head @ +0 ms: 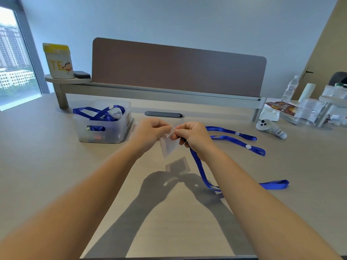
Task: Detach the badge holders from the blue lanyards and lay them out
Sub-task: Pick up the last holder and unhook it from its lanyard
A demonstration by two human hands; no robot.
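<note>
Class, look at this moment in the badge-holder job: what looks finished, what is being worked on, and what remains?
Done, it seems: two blue lanyards lie on the desk with no holder visible on them. No laid-out holders are clearly visible.
In hand: the left hand and right hand pinch the top of a clear badge holder, its lanyard trailing down.
Left: more lanyards wait in the clear bin.

Bright, even daylight w/ cool bluish cast — window (13,59) at far left is blown out, pale sheen on desk (47,166) below it. Hard dark shadows of both arms & the held holder fall on desk toward the viewer, so a strong light sits overhead/in front. Wide-angle bend at edges — window frame & right wall lean. Centre fairly sharp; fingers (170,128) slightly soft, far-right clutter blurry
</note>
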